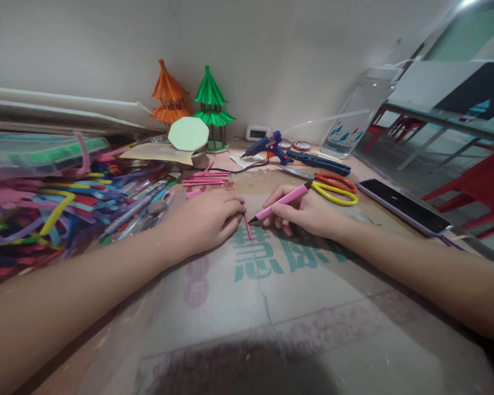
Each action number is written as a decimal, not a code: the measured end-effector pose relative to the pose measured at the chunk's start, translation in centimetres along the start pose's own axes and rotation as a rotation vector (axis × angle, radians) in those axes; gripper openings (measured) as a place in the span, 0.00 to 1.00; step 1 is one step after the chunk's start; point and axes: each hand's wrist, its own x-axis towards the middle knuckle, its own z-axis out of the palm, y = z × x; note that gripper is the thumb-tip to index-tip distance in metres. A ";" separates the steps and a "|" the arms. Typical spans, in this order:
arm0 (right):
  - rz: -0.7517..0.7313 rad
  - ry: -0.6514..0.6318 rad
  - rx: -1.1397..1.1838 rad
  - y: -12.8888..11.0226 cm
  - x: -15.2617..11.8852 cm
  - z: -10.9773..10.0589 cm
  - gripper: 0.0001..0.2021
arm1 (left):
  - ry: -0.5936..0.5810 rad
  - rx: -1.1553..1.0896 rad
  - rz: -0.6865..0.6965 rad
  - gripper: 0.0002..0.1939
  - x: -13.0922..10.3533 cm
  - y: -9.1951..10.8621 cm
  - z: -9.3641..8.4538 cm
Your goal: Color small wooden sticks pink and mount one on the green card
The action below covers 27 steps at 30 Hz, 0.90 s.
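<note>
My left hand is closed around the upper end of a thin pink stick, which points down toward me over the printed sheet. A pink marker is held in my right hand, its dark tip against or very near the stick. Behind my left hand lie a pink marker cap and a small pile of pink sticks.
Colourful fuzzy strips heap at the left. An orange model and a green model stand behind. A glue gun, scissors, phone and bottle are at the right.
</note>
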 end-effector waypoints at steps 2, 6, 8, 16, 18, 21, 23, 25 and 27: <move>0.002 0.006 -0.003 -0.2 0.0 0.1 0.08 | -0.001 -0.004 -0.001 0.16 0.0 0.0 0.0; 0.006 0.013 -0.006 -0.4 0.0 0.1 0.09 | -0.003 0.005 0.000 0.16 0.0 -0.1 0.2; 0.009 0.016 -0.012 -0.4 0.0 0.1 0.09 | -0.005 0.007 0.007 0.17 0.0 -0.1 0.2; 0.017 -0.007 -0.014 -0.3 -0.1 -0.2 0.08 | -0.007 0.017 0.013 0.17 0.0 -0.1 0.2; 0.020 -0.033 -0.012 -0.3 -0.2 -0.2 0.08 | -0.004 0.018 0.014 0.16 0.0 -0.2 0.2; 0.014 -0.052 -0.006 -0.3 -0.3 -0.3 0.08 | -0.003 0.021 0.012 0.16 0.0 -0.2 0.3; 0.012 -0.040 -0.005 -0.2 -0.2 -0.3 0.08 | -0.002 0.022 0.015 0.16 0.0 -0.2 0.3; 0.011 -0.012 -0.003 -0.2 -0.1 -0.2 0.08 | 0.001 0.014 0.024 0.17 0.0 -0.2 0.3; 0.005 0.011 0.003 -0.2 0.0 -0.1 0.08 | 0.004 0.008 0.031 0.17 0.0 -0.2 0.3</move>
